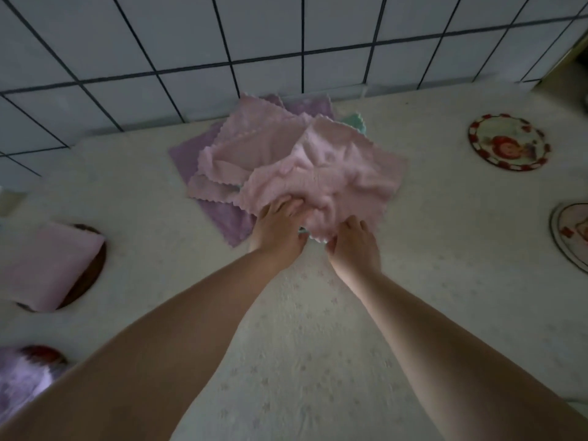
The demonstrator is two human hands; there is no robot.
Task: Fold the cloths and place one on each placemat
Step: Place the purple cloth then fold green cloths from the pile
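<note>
A loose heap of cloths lies at the back middle of the table. The top pink cloth is rumpled, with another pink cloth, purple cloths and a mint green one under it. My left hand and my right hand both grip the near edge of the top pink cloth. A folded pink cloth rests on a dark round placemat at the left. A folded purple cloth lies on another placemat at the bottom left.
Two round patterned placemats stand bare at the right, one at the back and one at the edge. A pale flowered tablecloth covers the table. A tiled wall rises behind the heap.
</note>
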